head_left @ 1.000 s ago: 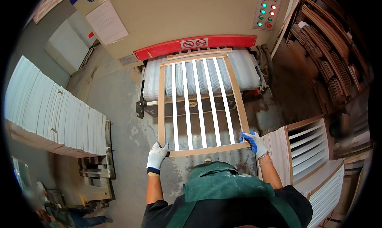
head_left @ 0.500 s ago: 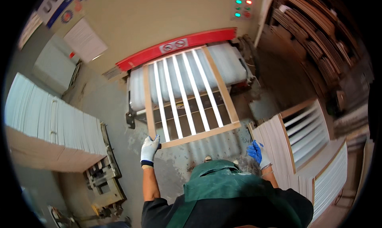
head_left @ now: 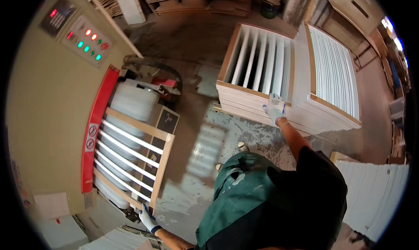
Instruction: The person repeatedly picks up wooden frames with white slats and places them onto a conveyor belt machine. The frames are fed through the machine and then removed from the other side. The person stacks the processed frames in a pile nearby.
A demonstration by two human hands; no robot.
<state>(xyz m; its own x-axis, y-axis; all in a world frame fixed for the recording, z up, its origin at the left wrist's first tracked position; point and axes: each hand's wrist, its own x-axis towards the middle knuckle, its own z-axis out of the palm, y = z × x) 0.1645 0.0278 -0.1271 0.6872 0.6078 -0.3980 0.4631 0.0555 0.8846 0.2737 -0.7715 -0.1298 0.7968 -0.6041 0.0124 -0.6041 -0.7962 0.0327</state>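
"One beige machine (head_left: 48, 119) takes up the left side. What else is big?"

"Two piles of slatted frames side by side, a left pile (head_left: 248, 102) and a right pile (head_left: 336, 75), on the far side of a scuffed strip of floor (head_left: 257, 132). White panels (head_left: 371, 193) are stacked at the lower right."

"Anything in the way?"

"The person's green apron (head_left: 244, 180) covers part of the floor. Beside the machine, a dark hose (head_left: 166, 68) bulges out toward the piles."

"And the single slatted frame (head_left: 162, 169)?"

"It lies across the pale conveyor belt (head_left: 131, 103), its near rail overhanging. Its far end meets the red bar (head_left: 97, 119); I can't tell how far it goes underneath."

"Smaller things?"

"A control panel (head_left: 87, 42) on the machine, with red and green lights lit."

"Now the hands."

"The gloved left hand (head_left: 148, 220) grasps the frame's near corner, low in the view. The gloved right hand (head_left: 276, 108) rests on the left pile's near top edge, fingers over the rim. Whether it grips the top piece, I can't tell."

"Smallest?"

"One shoe (head_left: 243, 147), poking out past the apron."
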